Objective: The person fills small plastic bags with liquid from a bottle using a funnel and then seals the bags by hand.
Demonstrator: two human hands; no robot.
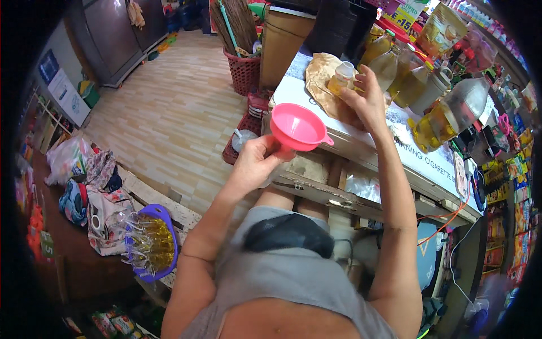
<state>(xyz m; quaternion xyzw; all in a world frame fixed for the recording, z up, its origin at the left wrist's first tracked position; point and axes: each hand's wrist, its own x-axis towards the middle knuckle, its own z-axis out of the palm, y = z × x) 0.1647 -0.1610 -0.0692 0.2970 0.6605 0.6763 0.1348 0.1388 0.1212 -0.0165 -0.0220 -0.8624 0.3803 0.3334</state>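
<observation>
My left hand [261, 159] grips a pink funnel [296, 125] by its lower side, holding the wide mouth upward in front of the counter. Something clear shows below these fingers, too indistinct to name. Over the counter, my right hand [368, 100] has its thumb and fingers apart beside a small clear jar [341, 79] with yellow liquid and a whitish top. Whether the fingertips touch the jar is hard to see. Under the jar lies a crumpled, stained sheet of brown paper [323, 76].
Large bottles of yellow liquid [413, 85] and a tilted plastic jug [451, 116] line the counter's right side. An open drawer [316, 183] sits below. A purple basket [176, 240] of filled clear packets is at left; a red basket [243, 73] holds brooms.
</observation>
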